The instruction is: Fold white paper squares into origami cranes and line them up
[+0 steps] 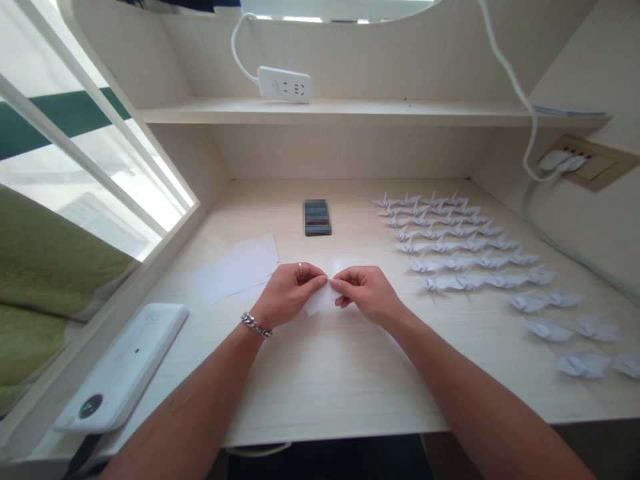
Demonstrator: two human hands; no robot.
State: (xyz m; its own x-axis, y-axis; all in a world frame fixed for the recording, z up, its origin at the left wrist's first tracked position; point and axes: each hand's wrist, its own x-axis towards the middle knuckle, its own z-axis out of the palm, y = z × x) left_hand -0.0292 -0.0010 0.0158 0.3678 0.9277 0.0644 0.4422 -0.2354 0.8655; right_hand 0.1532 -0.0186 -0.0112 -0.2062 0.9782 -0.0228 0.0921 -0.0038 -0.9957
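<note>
Between my two hands is a small piece of folded white paper (319,303), its lower corner pointing toward me. My left hand (290,290), with a ring and a chain bracelet, pinches the paper's upper left edge between thumb and index finger. The thumb and fingers of my right hand (367,290) pinch its right side, the fingertips of both hands nearly touching. Sheets of white paper (235,270) lie flat to the left. Rows of folded white paper cranes (465,247) stand on the right side of the desk.
A dark, blurred-out pack (317,217) lies behind my hands. At the left edge sits a long white device (125,367). A power strip (284,85) rests on the shelf (350,113) above. On the right, a white cable runs to a wall socket (590,162).
</note>
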